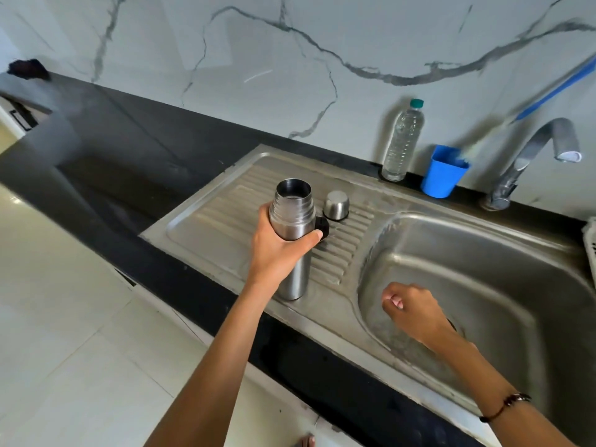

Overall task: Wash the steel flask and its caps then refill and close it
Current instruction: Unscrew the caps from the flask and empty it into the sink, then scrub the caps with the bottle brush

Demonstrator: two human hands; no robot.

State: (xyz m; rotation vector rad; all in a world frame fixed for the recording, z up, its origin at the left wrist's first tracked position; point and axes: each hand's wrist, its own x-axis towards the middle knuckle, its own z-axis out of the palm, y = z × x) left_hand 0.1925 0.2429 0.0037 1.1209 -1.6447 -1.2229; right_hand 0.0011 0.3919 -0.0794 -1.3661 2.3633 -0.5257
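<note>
The steel flask [293, 221] stands upright and uncapped on the ribbed drainboard [206, 221], its mouth open to the camera. My left hand [277, 250] grips its upper body, thumb across the front. A steel cup cap [336, 205] sits upside down on the drainboard just right of the flask. A black inner cap [323, 226] lies behind the flask, partly hidden by it and my thumb. My right hand [411, 309] hovers over the sink basin [503, 269] with fingers loosely curled, holding nothing.
A clear water bottle [403, 141] with a green lid and a blue cup [442, 172] holding a blue-handled brush [554, 91] stand at the back wall. The tap [529, 156] arches over the basin. A white rack edge [591, 250] shows at far right. Black counter [129, 150] extends left.
</note>
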